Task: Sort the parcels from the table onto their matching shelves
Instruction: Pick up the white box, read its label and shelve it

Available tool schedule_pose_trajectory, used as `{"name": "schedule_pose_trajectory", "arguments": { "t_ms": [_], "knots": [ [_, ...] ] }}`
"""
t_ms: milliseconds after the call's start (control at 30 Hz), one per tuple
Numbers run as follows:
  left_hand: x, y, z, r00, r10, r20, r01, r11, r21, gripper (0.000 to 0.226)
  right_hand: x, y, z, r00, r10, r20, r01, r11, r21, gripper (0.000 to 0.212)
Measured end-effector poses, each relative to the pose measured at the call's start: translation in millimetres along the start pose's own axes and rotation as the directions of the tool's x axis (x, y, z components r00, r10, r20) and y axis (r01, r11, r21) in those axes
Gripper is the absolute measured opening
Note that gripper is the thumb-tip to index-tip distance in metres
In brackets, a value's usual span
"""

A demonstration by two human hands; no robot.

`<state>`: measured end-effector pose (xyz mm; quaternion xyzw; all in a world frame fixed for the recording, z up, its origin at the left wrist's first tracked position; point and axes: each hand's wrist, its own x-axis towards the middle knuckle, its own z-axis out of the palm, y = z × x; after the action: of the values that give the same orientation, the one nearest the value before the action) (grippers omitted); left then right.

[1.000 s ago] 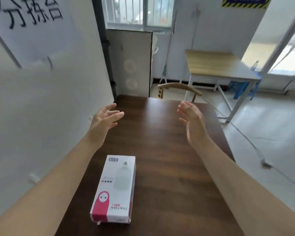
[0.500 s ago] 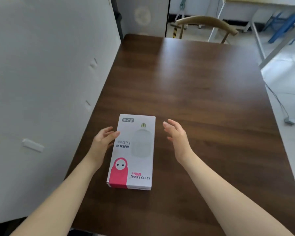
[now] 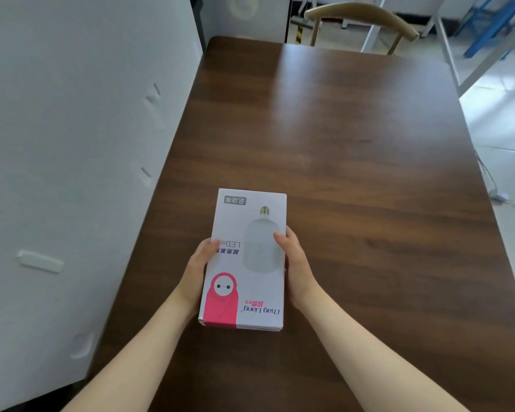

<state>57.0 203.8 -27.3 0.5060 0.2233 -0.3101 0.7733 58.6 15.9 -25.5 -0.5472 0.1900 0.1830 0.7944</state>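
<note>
A white LED bulb box (image 3: 246, 257) with a pink cartoon figure lies lengthwise near the front left of the dark wooden table (image 3: 354, 162). My left hand (image 3: 198, 267) clasps its left long side, thumb on top. Gripping the right long side is my right hand (image 3: 295, 264), its thumb also over the top edge. Whether the box is raised off the table I cannot tell. No shelves are in view.
A white wall panel (image 3: 72, 173) runs close along the table's left edge. A wooden chair back (image 3: 360, 16) stands at the table's far end. Pale floor with a cable (image 3: 498, 197) lies to the right, and white table legs (image 3: 446, 43) stand beyond.
Both hands came down from the air over the far table, closed in on the box's two sides and took hold of it. The view tilted down toward the box.
</note>
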Motion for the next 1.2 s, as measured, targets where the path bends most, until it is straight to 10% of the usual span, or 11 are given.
{"name": "schedule_pose_trajectory", "arguments": {
  "t_ms": [333,533,767,1033,1200],
  "knots": [
    [4.1,109.7,95.1,0.95,0.257,0.178,-0.286,0.945,0.158,0.1,1.1,-138.2,-5.7,0.949,-0.316,-0.012,0.316,0.948,0.041,0.074],
    [-41.5,220.2,190.2,0.805,0.478,0.352,-0.554,0.818,0.155,0.122,-38.5,-281.0,6.0,0.816,-0.578,0.004,0.577,0.815,0.044,0.06],
    [-124.4,314.5,279.0,0.569,0.683,0.458,-0.791,0.607,0.078,0.041,-117.4,-413.3,33.8,0.593,-0.798,0.112,0.787,0.603,0.133,0.037],
    [-183.6,353.1,314.2,0.356,0.782,0.511,-0.916,0.4,0.027,0.032,-180.2,-470.4,54.6,0.45,-0.884,0.129,0.877,0.464,0.123,0.035],
    [-191.3,344.2,304.5,0.348,0.795,0.497,-0.917,0.399,0.004,0.034,-185.8,-461.7,62.4,0.444,-0.878,0.178,0.873,0.469,0.137,0.037]
  ]
}}
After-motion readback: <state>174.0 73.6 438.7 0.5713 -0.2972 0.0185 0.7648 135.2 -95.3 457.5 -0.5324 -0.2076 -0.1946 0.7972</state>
